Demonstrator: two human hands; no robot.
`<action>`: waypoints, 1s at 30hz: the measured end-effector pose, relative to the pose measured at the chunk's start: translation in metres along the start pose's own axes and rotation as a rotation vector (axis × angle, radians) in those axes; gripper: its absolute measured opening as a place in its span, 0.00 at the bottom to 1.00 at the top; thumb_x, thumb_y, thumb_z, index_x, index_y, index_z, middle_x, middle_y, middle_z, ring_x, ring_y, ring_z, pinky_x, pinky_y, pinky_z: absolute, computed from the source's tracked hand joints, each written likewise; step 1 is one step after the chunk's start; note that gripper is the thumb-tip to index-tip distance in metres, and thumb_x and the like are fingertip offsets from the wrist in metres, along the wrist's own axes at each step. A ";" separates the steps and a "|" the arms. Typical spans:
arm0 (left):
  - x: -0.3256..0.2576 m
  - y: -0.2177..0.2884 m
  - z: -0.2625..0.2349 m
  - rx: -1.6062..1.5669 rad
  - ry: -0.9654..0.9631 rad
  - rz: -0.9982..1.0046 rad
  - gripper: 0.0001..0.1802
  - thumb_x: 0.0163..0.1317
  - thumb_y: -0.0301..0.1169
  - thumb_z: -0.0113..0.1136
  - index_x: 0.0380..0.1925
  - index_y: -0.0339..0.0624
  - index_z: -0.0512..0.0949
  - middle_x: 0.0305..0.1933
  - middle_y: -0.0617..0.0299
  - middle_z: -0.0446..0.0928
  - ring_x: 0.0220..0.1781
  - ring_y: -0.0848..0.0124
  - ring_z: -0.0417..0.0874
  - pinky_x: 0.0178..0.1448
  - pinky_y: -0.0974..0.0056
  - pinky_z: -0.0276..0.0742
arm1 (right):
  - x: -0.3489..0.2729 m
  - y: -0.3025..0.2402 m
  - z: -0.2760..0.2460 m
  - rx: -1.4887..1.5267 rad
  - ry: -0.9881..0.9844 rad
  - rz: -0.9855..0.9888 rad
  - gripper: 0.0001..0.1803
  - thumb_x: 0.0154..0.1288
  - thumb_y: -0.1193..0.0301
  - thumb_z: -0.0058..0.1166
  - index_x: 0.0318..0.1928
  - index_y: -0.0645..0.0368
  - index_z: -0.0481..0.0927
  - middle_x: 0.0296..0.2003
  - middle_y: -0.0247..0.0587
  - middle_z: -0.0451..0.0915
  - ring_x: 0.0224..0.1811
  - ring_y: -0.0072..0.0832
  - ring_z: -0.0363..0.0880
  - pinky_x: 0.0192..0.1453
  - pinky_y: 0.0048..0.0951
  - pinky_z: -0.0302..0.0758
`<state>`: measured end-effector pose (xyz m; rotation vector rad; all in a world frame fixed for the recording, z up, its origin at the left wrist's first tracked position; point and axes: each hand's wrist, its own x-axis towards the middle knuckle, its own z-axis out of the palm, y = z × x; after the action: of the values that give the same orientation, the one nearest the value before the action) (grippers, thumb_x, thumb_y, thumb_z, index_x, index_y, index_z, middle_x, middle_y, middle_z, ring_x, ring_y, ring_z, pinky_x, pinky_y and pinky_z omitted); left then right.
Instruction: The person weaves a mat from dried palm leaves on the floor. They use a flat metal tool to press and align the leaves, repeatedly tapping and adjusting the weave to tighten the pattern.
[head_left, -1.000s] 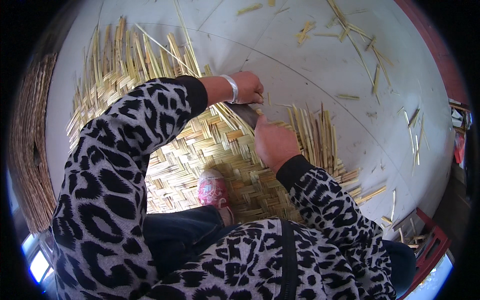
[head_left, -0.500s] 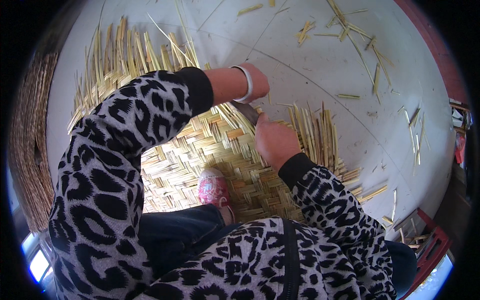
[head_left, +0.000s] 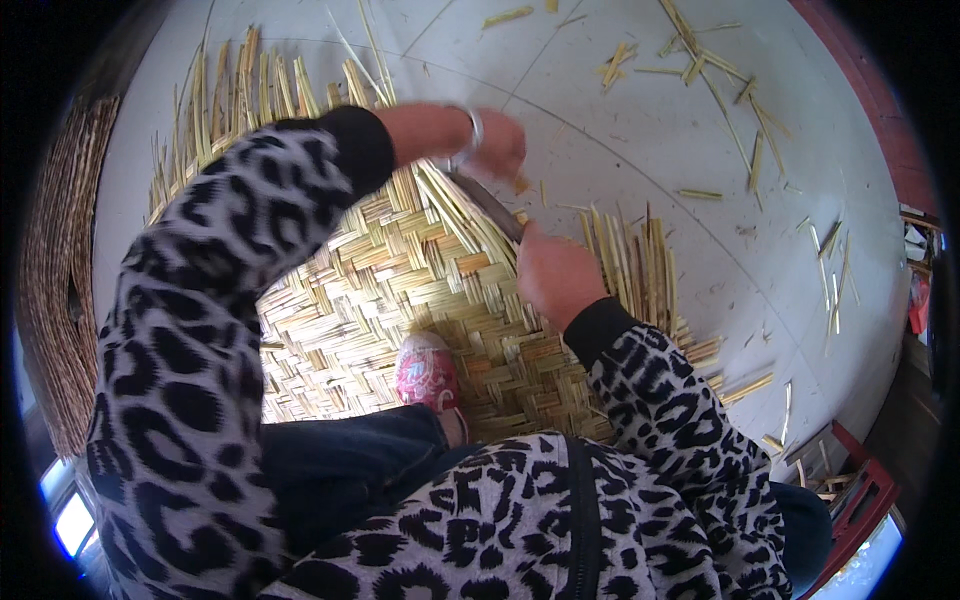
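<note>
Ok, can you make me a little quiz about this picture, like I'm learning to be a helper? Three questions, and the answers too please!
1. True or false: the wrist of the left hand is bare.

2. Pick one. What does the right hand hold?
A) a paintbrush
B) a dark flat tool
C) a cup

3. Fill in the gap: the red-and-white shoe rests on the ____.

Key:
1. False: a silvery band goes around it.
2. B
3. woven mat
</note>
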<state>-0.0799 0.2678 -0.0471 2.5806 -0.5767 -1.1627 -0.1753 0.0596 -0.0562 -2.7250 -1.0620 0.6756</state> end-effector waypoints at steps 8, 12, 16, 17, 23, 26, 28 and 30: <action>-0.038 -0.138 -0.101 0.102 0.854 -0.160 0.44 0.62 0.55 0.60 0.66 0.29 0.64 0.71 0.34 0.61 0.73 0.48 0.64 0.75 0.55 0.60 | 0.013 0.039 -0.023 0.222 0.022 0.093 0.22 0.75 0.57 0.42 0.37 0.68 0.74 0.29 0.60 0.80 0.34 0.56 0.80 0.39 0.53 0.74; -0.028 -0.131 -0.031 0.520 0.796 -0.344 0.41 0.55 0.30 0.62 0.71 0.63 0.60 0.73 0.61 0.62 0.71 0.60 0.68 0.61 0.50 0.74 | 0.012 0.069 -0.052 0.364 0.234 0.162 0.22 0.73 0.57 0.45 0.40 0.66 0.77 0.33 0.63 0.80 0.40 0.60 0.79 0.44 0.53 0.74; -0.017 -0.091 0.020 0.569 0.386 -0.131 0.43 0.52 0.25 0.61 0.71 0.61 0.63 0.77 0.59 0.55 0.80 0.60 0.51 0.74 0.46 0.58 | 0.007 0.079 -0.075 0.221 0.222 0.052 0.18 0.72 0.59 0.48 0.42 0.63 0.77 0.28 0.57 0.81 0.33 0.57 0.80 0.38 0.52 0.74; -0.015 -0.083 0.025 0.578 0.298 -0.105 0.43 0.53 0.26 0.62 0.71 0.61 0.62 0.78 0.59 0.54 0.80 0.60 0.51 0.74 0.45 0.57 | 0.002 0.079 -0.078 0.150 0.203 -0.004 0.17 0.72 0.59 0.48 0.42 0.62 0.77 0.27 0.55 0.81 0.31 0.55 0.80 0.36 0.51 0.75; -0.009 -0.065 0.024 0.582 0.078 -0.082 0.28 0.57 0.31 0.62 0.61 0.57 0.71 0.62 0.63 0.75 0.69 0.62 0.70 0.69 0.47 0.60 | -0.015 0.074 -0.067 -0.282 -0.075 -0.256 0.10 0.67 0.61 0.53 0.37 0.54 0.74 0.22 0.42 0.79 0.24 0.44 0.80 0.27 0.46 0.74; -0.007 -0.063 0.014 0.482 0.067 -0.193 0.25 0.54 0.31 0.65 0.54 0.54 0.76 0.41 0.63 0.85 0.52 0.62 0.84 0.65 0.51 0.63 | -0.009 0.066 -0.057 -0.243 -0.042 -0.250 0.10 0.68 0.61 0.52 0.38 0.53 0.72 0.23 0.41 0.80 0.24 0.44 0.81 0.27 0.45 0.74; -0.006 -0.062 0.007 0.539 0.005 -0.177 0.22 0.53 0.32 0.66 0.51 0.53 0.78 0.40 0.63 0.85 0.50 0.62 0.85 0.63 0.52 0.65 | 0.001 0.058 -0.055 -0.229 -0.007 -0.243 0.09 0.68 0.62 0.51 0.39 0.54 0.72 0.23 0.42 0.80 0.24 0.44 0.81 0.27 0.46 0.74; -0.007 -0.062 0.001 0.561 -0.022 -0.160 0.15 0.52 0.31 0.67 0.43 0.51 0.83 0.39 0.62 0.86 0.48 0.62 0.86 0.60 0.53 0.68 | 0.013 0.048 -0.058 -0.216 0.058 -0.238 0.08 0.68 0.64 0.49 0.40 0.54 0.72 0.24 0.43 0.80 0.25 0.45 0.81 0.28 0.46 0.75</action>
<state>-0.0694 0.3257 -0.0670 3.1348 -0.8118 -1.2153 -0.1111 0.0343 -0.0232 -2.7048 -1.4931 0.4666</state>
